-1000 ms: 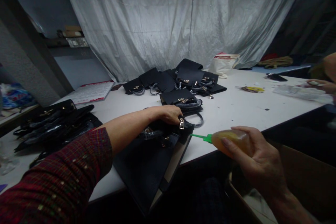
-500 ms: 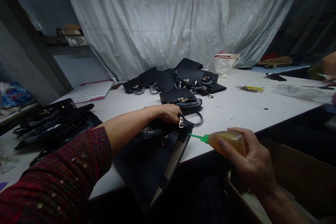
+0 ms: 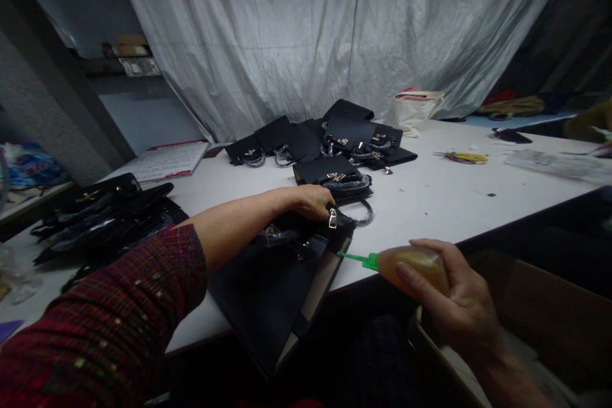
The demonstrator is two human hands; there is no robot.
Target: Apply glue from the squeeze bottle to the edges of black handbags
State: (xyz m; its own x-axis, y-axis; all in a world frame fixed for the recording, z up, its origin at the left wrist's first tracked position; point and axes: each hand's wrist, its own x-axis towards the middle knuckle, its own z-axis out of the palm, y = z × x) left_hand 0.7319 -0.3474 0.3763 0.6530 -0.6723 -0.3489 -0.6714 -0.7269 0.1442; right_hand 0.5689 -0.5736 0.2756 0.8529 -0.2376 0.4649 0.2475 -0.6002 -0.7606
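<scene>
A black handbag lies at the table's front edge, its lower end sticking out over the edge and a pale lining strip showing along its right side. My left hand is closed on the bag's upper part, beside a gold zipper pull; the fingertips are partly hidden. In my right hand is a squeeze bottle of amber liquid, held sideways. Its thin green nozzle points left, with the tip at the bag's right edge; whether it touches is hard to tell.
Several black handbags with wrapped handles are heaped behind, and more lie at left. Yellow-handled snips, a plastic bag and a cloth bag are on the right. An open cardboard box stands below the table edge.
The nozzle tip has moved down a little along the bag's right edge. My left hand keeps its hold on the bag, and the camera view has shifted slightly.
</scene>
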